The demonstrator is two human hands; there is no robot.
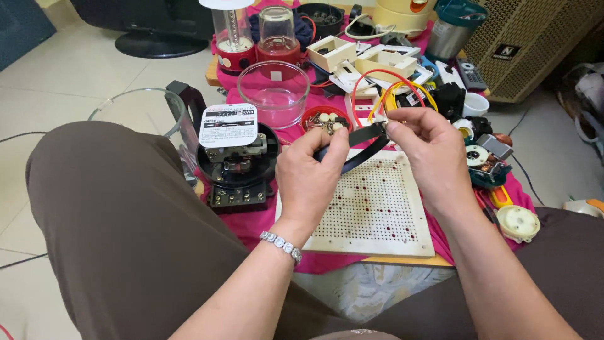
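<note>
We hold the black strap (355, 146) between both hands above the perforated white board (377, 208), our left hand (311, 173) pinching its near end, our right hand (428, 148) pinching the far end, judging that threading it calls for steady alignment

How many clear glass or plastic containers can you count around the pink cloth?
4: a wide round bowl mid-cloth, two red-based jars behind it, and a large jug by the person's left knee. Clutter may hide others.
</note>
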